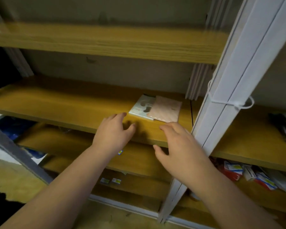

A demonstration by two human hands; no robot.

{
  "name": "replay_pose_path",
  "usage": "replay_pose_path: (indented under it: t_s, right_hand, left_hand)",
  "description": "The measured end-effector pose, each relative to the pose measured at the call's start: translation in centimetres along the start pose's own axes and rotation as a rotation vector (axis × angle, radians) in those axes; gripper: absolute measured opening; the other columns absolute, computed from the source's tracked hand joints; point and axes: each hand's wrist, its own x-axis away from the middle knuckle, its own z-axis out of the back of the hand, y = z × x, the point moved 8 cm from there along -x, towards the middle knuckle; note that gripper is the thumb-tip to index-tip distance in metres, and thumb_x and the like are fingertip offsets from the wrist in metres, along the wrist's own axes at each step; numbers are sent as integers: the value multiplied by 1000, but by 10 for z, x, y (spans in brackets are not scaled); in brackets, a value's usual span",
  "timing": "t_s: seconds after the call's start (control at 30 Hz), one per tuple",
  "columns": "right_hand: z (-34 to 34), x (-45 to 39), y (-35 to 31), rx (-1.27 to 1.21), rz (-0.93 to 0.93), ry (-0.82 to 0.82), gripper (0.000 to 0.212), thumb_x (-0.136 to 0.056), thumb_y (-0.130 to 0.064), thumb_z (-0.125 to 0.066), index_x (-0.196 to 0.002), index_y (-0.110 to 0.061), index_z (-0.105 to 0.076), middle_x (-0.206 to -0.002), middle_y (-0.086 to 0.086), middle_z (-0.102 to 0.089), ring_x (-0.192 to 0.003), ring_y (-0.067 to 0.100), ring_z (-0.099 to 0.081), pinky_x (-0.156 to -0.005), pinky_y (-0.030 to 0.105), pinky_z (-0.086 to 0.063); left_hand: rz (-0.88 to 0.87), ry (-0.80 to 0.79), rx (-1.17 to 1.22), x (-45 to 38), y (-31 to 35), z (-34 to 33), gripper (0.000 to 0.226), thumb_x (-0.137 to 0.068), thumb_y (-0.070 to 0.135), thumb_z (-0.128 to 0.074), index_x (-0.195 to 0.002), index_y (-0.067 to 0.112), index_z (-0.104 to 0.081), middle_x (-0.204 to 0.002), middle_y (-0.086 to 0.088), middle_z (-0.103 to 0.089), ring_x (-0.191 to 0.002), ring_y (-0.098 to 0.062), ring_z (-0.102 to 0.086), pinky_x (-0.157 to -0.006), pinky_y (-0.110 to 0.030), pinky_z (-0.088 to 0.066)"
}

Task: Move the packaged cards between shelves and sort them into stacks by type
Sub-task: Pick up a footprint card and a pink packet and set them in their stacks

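Two packaged cards lie side by side on the middle wooden shelf (pixel 59 104): a pale blue-white pack (pixel 141 107) with cut-out shapes, and a pinkish pack (pixel 166 110) overlapping its right edge. My left hand (pixel 113 133) hovers just in front of the blue-white pack, fingers spread, holding nothing. My right hand (pixel 177 146) is below the pinkish pack at the shelf's front edge, fingers apart and empty. Neither hand touches a pack.
A white metal upright (pixel 224 103) with a cable tie stands right of my right hand. Lower right shelf holds a jumble of red, blue and white packs (pixel 248 174). Small packs (pixel 111 180) lie on a lower shelf. Another wooden shelf (pixel 106 42) runs above.
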Motion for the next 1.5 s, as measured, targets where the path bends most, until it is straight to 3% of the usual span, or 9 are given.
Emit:
replay_pose_path:
  t_s: [0.2,0.43,0.67,0.8,0.97,1.1,1.23,1.33,1.5]
  right_hand:
    - [-19,-7,1,42,-149,5,61,-91,-53,-54,-147,-33,-37,-141,-14,-44,-128,6,-41,-104,30,-41]
    - [-35,0,-7,68,-246,-3,60,-92,-52,-52,-147,-32,-38,-140,-14,-44,-125,4,-39,-100,24,-36]
    - [-34,-7,-12,77,-284,-4,60,-92,-50,-53,-147,-30,-39,-140,-13,-45,-126,6,-41,-103,26,-38]
    - [-27,-13,-9,52,-306,9,61,-93,-47,-56,-148,-27,-39,-142,-11,-45,-127,8,-42,-104,27,-40]
    - [-26,-25,-2,60,-349,23,61,-93,-47,-54,-148,-26,-38,-145,-6,-44,-128,13,-43,-101,33,-44]
    - [-36,-49,14,88,-454,-28,64,-91,-57,-49,-145,-24,-37,-140,1,-44,-125,20,-43,-93,38,-44]
    - [-48,-81,34,183,-590,-92,79,-87,-71,-44,-145,-17,-35,-137,12,-47,-124,31,-44,-99,43,-41]
    - [-61,-93,49,218,-729,-200,95,-82,-80,-42,-150,-15,-28,-146,17,-41,-130,37,-42,-102,46,-40]
    - [-70,-99,53,320,-781,-258,97,-81,-83,-41,-149,-16,-30,-144,18,-45,-127,38,-44,-95,44,-43]
  left_hand:
    - [-14,-172,-221,-86,18,-49,70,-93,67,-31,-141,18,-47,-142,-16,-54,-129,-36,-45,-103,-44,-36]
    - [-49,-188,-312,-115,33,-75,68,-93,66,-37,-143,20,-42,-143,-21,-47,-127,-40,-43,-98,-45,-36]
    - [24,-256,-48,-132,22,-65,87,-78,62,-70,-143,15,-38,-141,-17,-50,-129,-36,-46,-99,-39,-40]
    - [119,-270,212,-135,5,-53,88,-77,40,-82,-147,12,-36,-140,-16,-51,-128,-34,-49,-97,-39,-45]
    - [229,-199,724,-120,-37,-39,76,-85,8,-76,-150,16,-37,-133,-13,-58,-114,-30,-60,-93,-39,-51]
    - [263,-85,876,-107,-68,-24,62,-93,5,-66,-148,19,-40,-119,-6,-61,-104,-24,-63,-79,-34,-53]
    - [246,20,904,-97,-88,-2,56,-96,7,-61,-146,22,-41,-114,0,-61,-104,-23,-65,-87,-41,-57]
    - [246,75,967,-86,-103,10,51,-98,10,-60,-144,25,-43,-117,3,-61,-101,-18,-65,-78,-31,-53]
    - [355,63,1196,-67,-120,7,44,-99,8,-58,-135,31,-49,-110,11,-61,-100,-16,-65,-85,-38,-55]
